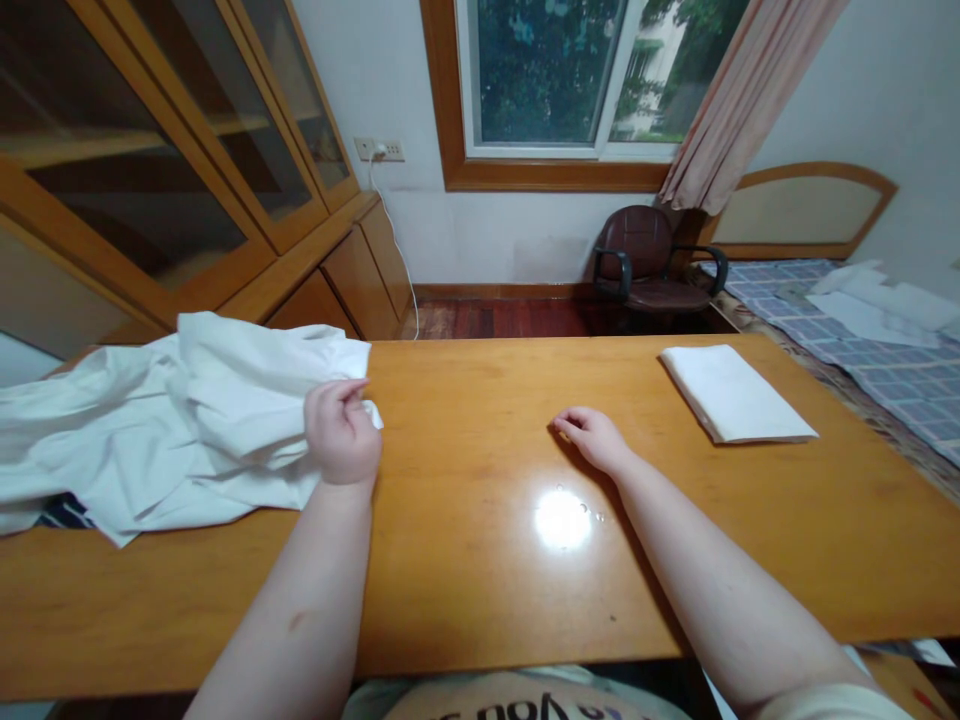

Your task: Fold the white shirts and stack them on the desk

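On the left part of the wooden table (465,590) lies a large crumpled white cloth (202,410). My left hand (341,430) is closed on the right edge of this cloth, with a corner of it poking out beside the fingers. My right hand (589,435) rests on the bare tabletop with its fingers curled and the fingertips close together; whether anything is between them cannot be made out. Right of that hand sits a neatly folded white cloth (739,395), apart from it.
A wooden cabinet with glass doors (247,120) stands behind the left side. Beyond the table are a brown office chair (652,260), a window (555,80) and a pink curtain (757,100). A bed (847,300) with a checked sheet is at the right.
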The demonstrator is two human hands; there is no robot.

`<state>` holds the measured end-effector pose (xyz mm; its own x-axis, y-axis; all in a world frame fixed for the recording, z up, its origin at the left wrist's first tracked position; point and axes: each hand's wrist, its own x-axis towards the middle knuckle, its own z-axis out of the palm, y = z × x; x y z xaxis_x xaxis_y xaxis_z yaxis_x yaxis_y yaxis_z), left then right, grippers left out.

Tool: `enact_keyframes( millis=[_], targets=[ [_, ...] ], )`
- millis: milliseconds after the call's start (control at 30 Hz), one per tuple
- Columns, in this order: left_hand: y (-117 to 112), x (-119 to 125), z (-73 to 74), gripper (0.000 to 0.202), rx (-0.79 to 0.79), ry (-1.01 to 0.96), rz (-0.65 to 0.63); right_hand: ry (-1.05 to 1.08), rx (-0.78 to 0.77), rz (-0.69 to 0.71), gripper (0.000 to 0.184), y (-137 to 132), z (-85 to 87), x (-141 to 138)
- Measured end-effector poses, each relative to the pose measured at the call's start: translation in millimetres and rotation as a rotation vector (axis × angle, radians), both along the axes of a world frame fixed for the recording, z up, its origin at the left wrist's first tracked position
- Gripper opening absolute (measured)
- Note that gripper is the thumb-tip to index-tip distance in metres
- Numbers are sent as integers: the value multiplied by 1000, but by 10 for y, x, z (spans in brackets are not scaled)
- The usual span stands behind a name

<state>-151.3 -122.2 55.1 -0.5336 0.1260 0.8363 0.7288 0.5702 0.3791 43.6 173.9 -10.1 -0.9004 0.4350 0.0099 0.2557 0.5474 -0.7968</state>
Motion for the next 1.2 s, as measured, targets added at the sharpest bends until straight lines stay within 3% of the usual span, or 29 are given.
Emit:
enact_keyframes(
  millis=[400, 533, 733, 867, 933, 1100, 1200],
  targets=[
    [314, 442, -63, 24, -232, -243, -717, -19, 65, -1, 26, -10, 4, -2],
    [383, 530, -56, 25, -304, -379, -899, -5, 54, 0, 24, -12, -18, 0],
    [513, 677, -79, 22, -388, -648, -1081, 62, 59, 61, 27, -65, -30, 13],
    [586, 758, -104, 19, -436, -824, -1166, 183, 114, 279, 55, -167, 37, 27],
    [600, 794, -96, 18, -467, -875, -1192, 228, 149, 378, 59, -221, 68, 30],
    [590, 853, -28, 20, -564, -897, -1246, 210, 214, 428, 34, -271, 66, 27],
    [552, 839, 21, 26, -593, -785, -1232, 199, 169, 409, 29, -255, 59, 22]
  ],
)
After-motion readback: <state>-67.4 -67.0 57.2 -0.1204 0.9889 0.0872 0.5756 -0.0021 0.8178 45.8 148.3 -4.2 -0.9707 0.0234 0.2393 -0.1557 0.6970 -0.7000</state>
